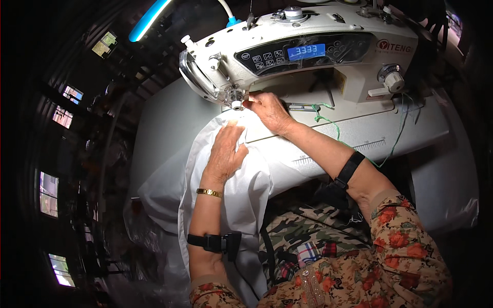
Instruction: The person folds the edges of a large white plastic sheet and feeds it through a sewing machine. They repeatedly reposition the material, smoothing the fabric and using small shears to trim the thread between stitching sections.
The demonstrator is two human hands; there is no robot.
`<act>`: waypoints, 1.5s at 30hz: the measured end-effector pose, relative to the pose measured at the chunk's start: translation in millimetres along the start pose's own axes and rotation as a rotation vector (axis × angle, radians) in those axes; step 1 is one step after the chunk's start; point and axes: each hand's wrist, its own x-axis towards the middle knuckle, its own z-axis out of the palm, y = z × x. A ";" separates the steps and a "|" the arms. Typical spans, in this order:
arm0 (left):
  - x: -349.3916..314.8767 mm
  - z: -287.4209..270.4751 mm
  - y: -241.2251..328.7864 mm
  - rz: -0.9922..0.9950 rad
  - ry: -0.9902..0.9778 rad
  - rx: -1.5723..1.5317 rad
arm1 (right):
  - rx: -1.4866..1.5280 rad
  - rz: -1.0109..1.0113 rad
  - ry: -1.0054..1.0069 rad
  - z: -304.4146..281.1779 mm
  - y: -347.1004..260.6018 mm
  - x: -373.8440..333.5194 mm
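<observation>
A white sewing machine [318,51] with a lit blue display stands across the table. White cloth [251,169] lies under its needle head [236,97] and drapes over the table's front edge toward my lap. My left hand [226,151] rests on this cloth just in front of the needle, fingers stretched forward and thumb apart; glare washes out the fingertips. Just right of the needle, my right hand [270,114] has its fingers bent and drawn together. Its fingertips are partly hidden at the needle head, so what they pinch cannot be made out.
Small metal thread snips [300,107] lie on the machine bed beside my right hand, with green thread [336,128] trailing from them. A blue-edged lamp [149,20] hangs at the upper left. A ruler scale [367,143] runs along the table's front edge.
</observation>
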 end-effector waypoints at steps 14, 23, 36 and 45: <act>-20.4 13.8 31.5 -0.296 0.074 -0.068 | -0.128 -0.030 -0.036 6.2 1.0 -4.8; -261.4 67.4 131.9 -0.296 0.284 -0.432 | -0.266 -0.670 -0.094 -50.0 -28.7 -123.6; -484.7 18.3 16.7 -1.207 0.571 -0.391 | 0.139 0.450 -0.429 86.3 54.4 -242.9; -456.9 -164.0 -97.9 -0.971 0.263 0.307 | 0.358 0.309 -0.760 77.4 -12.2 -253.1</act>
